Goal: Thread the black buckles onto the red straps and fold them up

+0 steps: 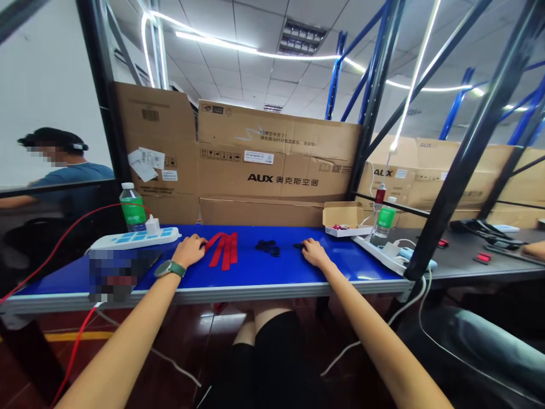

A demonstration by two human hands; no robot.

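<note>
Red straps (223, 251): soft, light, take by an end. Left hand (189, 251) lies on them, fingers together; right hand (315, 253) curls its fingers beside black pieces (267, 247).

Indoor assembly workshop within an office-type building. Identifying features: suspended tile ceiling (238, 62) with LED strip lighting (255, 55); blue-and-black steel shelving uprights (374, 68); flattened AUX air-conditioner cartons (276, 159) propped along the rear of a blue-topped workbench (272, 289). Also present: power strips (136, 239), a grey side bench (464, 270), loose red straps (225, 250) and small black parts (267, 247) on the work surface. Further along, one seated co-worker (72, 176) wearing a head-mounted rig.
</note>
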